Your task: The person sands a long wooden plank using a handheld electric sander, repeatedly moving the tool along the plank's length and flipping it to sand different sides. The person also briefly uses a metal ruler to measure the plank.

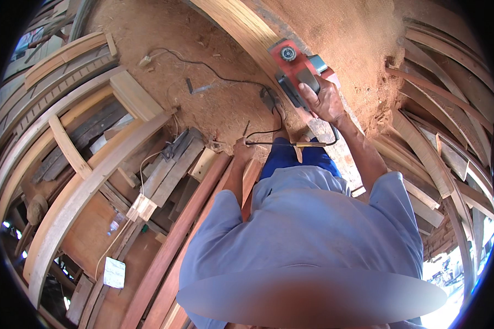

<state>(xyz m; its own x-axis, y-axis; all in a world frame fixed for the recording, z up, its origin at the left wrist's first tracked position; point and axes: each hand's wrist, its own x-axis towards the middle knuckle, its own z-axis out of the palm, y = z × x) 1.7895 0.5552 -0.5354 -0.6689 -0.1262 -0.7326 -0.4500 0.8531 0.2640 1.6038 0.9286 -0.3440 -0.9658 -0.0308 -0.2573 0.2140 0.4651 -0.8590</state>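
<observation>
Nearest of all, the light blue shirt (307,219) fills the foreground, with blue shorts (282,156) just past its hem. Reddish planks (173,241) run along the left side, a white sheet of paper (114,272) lying beyond them, and a pale socket block (141,208) sits on the timber a little farther on.

Out to the left hand (240,149) now: it's closed on the black cord (291,144), low beside the shorts. And over on the other side, the right hand (326,101) has a firm grip on the red power planer (299,68), fingers wrapped about its handle! The planer is up ahead, over the long pale beam (241,27); whether its base touches the wood, I can't tell.

Sandy ground (121,33) spreads out beyond, with stacked boards (433,104) crowding the right and wooden frames (66,148) the left.
</observation>
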